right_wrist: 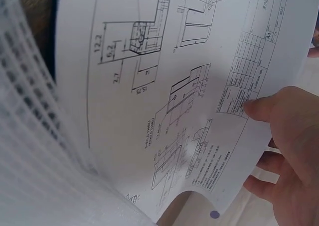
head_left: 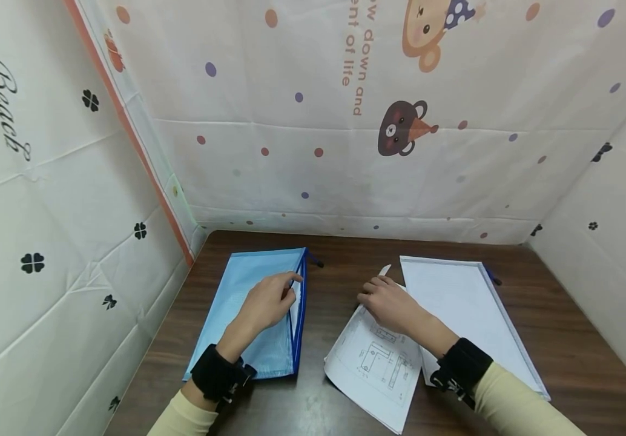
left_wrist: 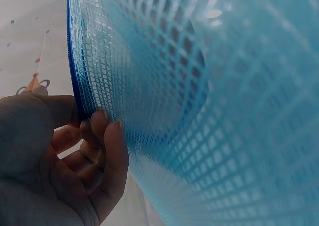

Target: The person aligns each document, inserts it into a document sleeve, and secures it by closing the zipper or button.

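A light blue mesh zipper pouch (head_left: 237, 303) with a dark blue edge lies on the left of the table. White paper shows inside its parted right side. My left hand (head_left: 269, 301) pinches that edge between thumb and fingers, as the left wrist view shows of the mesh (left_wrist: 149, 86). Right of centre, my right hand (head_left: 392, 304) grips the far end of a few paper sheets (head_left: 373, 369). Technical drawings are printed on the sheets (right_wrist: 124, 111), with the thumb on top. A white zipper pouch (head_left: 460, 297) lies partly under the sheets and my right forearm.
The dark brown wooden table (head_left: 318, 339) meets a printed fabric wall (head_left: 291, 169) at its back. More white fabric hangs on both sides. Dark zipper tabs stick out at the pouches' far right corners.
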Motion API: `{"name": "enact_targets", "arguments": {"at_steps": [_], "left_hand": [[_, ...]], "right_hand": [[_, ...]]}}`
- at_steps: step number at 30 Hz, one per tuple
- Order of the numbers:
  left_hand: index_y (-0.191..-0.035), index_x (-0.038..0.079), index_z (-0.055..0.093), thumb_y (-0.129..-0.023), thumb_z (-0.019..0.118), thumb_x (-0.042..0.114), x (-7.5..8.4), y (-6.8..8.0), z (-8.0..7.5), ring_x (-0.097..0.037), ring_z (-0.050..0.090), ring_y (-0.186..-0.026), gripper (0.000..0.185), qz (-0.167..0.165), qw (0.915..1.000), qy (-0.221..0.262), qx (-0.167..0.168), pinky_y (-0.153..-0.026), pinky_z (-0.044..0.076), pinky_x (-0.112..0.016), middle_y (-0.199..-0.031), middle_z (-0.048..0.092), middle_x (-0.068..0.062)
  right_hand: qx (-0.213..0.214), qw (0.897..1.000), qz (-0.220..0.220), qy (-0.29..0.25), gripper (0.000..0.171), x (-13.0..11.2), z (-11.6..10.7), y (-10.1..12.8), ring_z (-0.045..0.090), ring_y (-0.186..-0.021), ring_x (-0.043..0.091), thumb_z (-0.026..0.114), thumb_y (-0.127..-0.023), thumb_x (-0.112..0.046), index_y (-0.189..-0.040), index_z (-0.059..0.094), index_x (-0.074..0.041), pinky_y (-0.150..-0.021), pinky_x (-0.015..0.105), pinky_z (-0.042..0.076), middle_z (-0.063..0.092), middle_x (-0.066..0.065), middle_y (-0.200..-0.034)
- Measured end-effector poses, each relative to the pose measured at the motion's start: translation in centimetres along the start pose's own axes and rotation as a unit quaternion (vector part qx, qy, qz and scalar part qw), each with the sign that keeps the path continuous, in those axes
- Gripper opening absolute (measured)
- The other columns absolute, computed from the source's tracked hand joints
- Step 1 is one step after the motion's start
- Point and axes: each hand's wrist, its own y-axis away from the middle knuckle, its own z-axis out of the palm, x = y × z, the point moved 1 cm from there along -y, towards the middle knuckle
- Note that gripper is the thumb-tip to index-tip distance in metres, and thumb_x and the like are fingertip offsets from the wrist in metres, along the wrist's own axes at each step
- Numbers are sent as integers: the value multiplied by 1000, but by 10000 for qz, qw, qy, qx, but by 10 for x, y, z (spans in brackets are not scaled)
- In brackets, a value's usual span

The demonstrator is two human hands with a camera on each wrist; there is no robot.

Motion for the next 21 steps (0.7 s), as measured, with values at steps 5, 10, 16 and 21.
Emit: {"name": "enact_targets", "arguments": {"at_steps": [5, 10, 16, 21], "left_hand": [[-133, 10, 71, -103, 61, 7, 1, 0, 0, -8, 38, -49, 32, 19, 10000, -10, -16, -47, 31, -25, -61, 45, 6], [-133, 10, 71, -103, 60, 8, 1, 0, 1, -8, 37, -49, 32, 30, 10000, -29, -30, -47, 32, -25, -62, 45, 6], [-132, 11, 72, -103, 61, 7, 0, 1, 2, -8, 38, -50, 31, 6, 10000, -4, 7, -47, 32, -25, -62, 45, 5], [-133, 10, 71, -104, 61, 8, 1, 1, 2, -9, 40, -51, 31, 16, 10000, -27, -18, -48, 33, -25, -63, 46, 5]], "right_hand": [[-10, 10000, 67, 6, 15, 0, 1, 0, 68, -110, 28, 83, -92, -14, -107, 81, -14, -105, 50, 52, 75, 6, -107], [52, 10000, 58, -53, 16, -1, 1, 1, 68, -110, 28, 84, -91, -14, -107, 81, -13, -105, 50, 52, 75, 6, -106], [115, 9999, 50, -67, 17, -1, 0, 1, 68, -111, 29, 84, -92, -14, -108, 81, -12, -106, 50, 51, 75, 6, -107], [168, 9997, 76, -142, 16, -2, 0, 2, 68, -111, 28, 84, -92, -14, -108, 80, -13, -107, 50, 51, 75, 6, -107]]}}
